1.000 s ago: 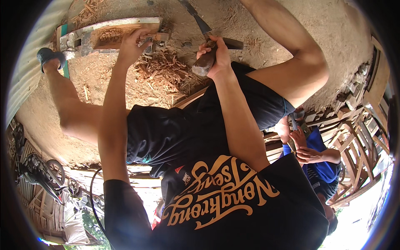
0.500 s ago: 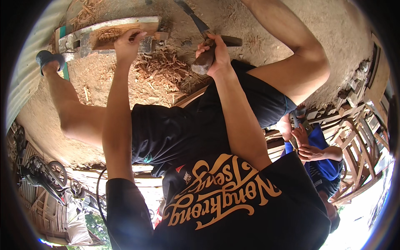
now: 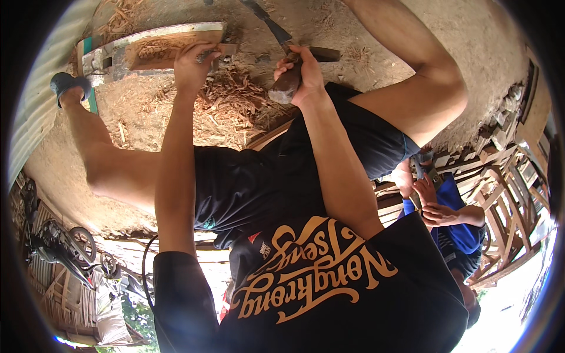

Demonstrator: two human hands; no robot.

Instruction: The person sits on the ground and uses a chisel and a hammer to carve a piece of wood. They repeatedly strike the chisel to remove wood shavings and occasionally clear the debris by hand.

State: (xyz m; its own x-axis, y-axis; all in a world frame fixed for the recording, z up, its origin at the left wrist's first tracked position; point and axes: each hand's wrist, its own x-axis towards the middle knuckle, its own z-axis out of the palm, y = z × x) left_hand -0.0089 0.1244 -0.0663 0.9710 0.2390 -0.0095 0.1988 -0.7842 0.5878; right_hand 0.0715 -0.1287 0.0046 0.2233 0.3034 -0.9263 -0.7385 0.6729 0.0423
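My left hand (image 3: 191, 67) is curled at the right part of a worn wooden piece (image 3: 147, 35) with a hollowed, paint-flecked face; the small greyish thing in its fingers is unclear. My right hand (image 3: 306, 76) grips a thick, dark wooden tool (image 3: 285, 85) with a blunt grey end. A long black blade (image 3: 273, 26) and a short dark bar (image 3: 323, 54) extend beyond those fingers; how they join the tool is unclear. Pale wood shavings (image 3: 229, 100) lie beneath, between my arms.
My bent legs frame the dirt floor (image 3: 376, 65). A corrugated sheet (image 3: 41, 106) stands left, with motorbikes (image 3: 59, 247) below it. At right, another person (image 3: 447, 217) in blue and dark clothing works with both hands beside piled timber (image 3: 512, 212).
My left hand shifted leftward along the wooden piece, then back to the right, its forearm now farther right. My right hand keeps its grip. The other person's hands have moved slightly.
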